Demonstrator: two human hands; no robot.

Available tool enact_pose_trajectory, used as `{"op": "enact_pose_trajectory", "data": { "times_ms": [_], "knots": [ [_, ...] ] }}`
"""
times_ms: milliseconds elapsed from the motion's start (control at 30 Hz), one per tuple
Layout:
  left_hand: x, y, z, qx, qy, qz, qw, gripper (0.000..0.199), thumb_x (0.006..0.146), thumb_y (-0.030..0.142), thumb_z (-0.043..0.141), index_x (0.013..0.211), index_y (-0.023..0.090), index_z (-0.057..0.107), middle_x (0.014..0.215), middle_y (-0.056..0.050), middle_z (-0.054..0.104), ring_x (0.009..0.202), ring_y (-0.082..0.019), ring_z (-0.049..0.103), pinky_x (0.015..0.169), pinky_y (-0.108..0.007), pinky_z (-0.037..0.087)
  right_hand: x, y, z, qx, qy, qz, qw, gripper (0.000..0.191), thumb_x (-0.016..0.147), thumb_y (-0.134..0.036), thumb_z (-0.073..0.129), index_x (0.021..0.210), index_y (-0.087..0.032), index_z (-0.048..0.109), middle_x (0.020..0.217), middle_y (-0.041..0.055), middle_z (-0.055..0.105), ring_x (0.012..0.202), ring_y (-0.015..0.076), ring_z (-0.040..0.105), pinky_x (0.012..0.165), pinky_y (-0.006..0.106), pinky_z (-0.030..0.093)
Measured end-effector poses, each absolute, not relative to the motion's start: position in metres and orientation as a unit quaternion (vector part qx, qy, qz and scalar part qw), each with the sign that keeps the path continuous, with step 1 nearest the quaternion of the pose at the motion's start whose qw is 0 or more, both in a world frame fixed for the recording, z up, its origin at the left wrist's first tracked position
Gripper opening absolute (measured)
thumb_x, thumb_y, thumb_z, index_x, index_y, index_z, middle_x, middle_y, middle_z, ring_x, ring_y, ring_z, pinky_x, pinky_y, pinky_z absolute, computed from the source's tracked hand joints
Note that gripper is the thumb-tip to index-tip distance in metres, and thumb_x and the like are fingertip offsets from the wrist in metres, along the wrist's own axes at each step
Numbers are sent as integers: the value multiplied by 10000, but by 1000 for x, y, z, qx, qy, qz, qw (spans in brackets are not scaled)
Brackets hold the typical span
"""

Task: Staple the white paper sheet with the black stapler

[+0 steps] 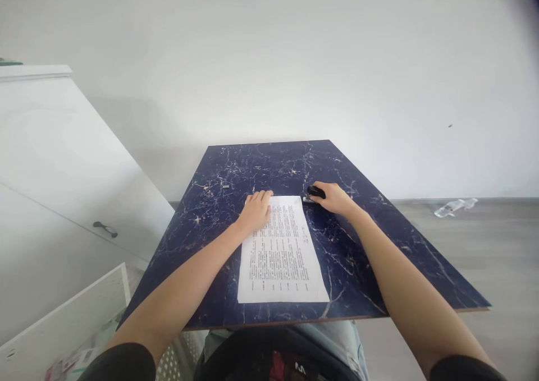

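Left hand (257, 208) flat on white printed paper sheet (284, 257), probably to steady it; right hand (332, 197) grips black stapler (315, 192) beside its corner.

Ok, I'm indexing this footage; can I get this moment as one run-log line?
left hand: on printed paper | right hand: holding black stapler beside paper's far right corner | table: dark blue, pale-veined

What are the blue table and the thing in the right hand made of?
The table looks like board with a shiny, marble-patterned top, since its edge is brown. The stapler in the right hand seems black plastic, with a silvery, probably metal part.
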State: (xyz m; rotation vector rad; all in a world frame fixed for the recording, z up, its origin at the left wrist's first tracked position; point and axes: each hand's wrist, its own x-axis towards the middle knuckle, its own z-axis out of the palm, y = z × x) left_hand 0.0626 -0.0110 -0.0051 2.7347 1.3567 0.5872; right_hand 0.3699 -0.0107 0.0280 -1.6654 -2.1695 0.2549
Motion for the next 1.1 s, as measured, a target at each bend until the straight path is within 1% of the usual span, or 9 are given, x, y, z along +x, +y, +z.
{"op": "enact_pose_trajectory", "data": {
  "times_ms": [100, 233, 500, 633, 800, 967, 1100],
  "knots": [
    [61, -11, -4, 884, 428, 188, 20, 466, 987, 154, 388, 1446, 211, 435, 1265, -126, 557, 1192, -277, 517, 1030, -449, 396, 369, -10, 26, -589, -779, 84, 195, 131, 889, -317, 624, 961, -210, 648, 855, 59, 716, 768, 226, 637, 674, 301, 412],
    [59, -9, -6, 892, 410, 192, 11, 456, 997, 161, 377, 1429, 236, 503, 1246, -118, 531, 1180, -272, 517, 1014, -453, 408, 362, -13, 26, -548, -805, 96, 205, 125, 883, -299, 632, 968, -211, 653, 873, 53, 725, 785, 220, 645, 701, 299, 422],
    [57, -4, -13, 892, 410, 191, 6, 444, 989, 158, 405, 1395, 228, 570, 1235, -117, 549, 1155, -276, 522, 1004, -471, 413, 366, -12, 25, -540, -800, 104, 240, 151, 860, -297, 668, 989, -219, 681, 893, 46, 748, 808, 233, 669, 724, 309, 444],
    [57, -4, -14, 893, 406, 193, 15, 446, 984, 151, 409, 1385, 234, 586, 1244, -115, 559, 1158, -279, 526, 1000, -476, 414, 366, -11, 26, -531, -808, 107, 231, 171, 845, -290, 684, 998, -217, 705, 906, 55, 753, 828, 242, 678, 746, 329, 461],
    [58, -4, -14, 892, 402, 203, 43, 451, 972, 132, 406, 1367, 231, 601, 1259, -113, 566, 1167, -271, 532, 1012, -475, 417, 360, -14, 27, -521, -813, 111, 235, 251, 825, -291, 695, 1063, -218, 731, 974, 67, 761, 889, 251, 692, 795, 358, 483],
    [60, -13, -10, 884, 415, 206, 60, 425, 970, 144, 428, 1339, 235, 617, 1251, -107, 578, 1163, -270, 533, 1024, -480, 414, 354, -16, 29, -503, -819, 124, 247, 253, 840, -299, 687, 1077, -223, 727, 1019, 62, 764, 919, 249, 698, 849, 376, 502],
    [65, -21, -7, 881, 417, 214, 65, 390, 976, 168, 460, 1327, 231, 620, 1222, -104, 582, 1161, -266, 533, 995, -461, 430, 350, -16, 30, -503, -818, 124, 252, 276, 847, -317, 686, 1102, -220, 725, 1084, 74, 758, 973, 261, 697, 896, 394, 506]
  ]
}}
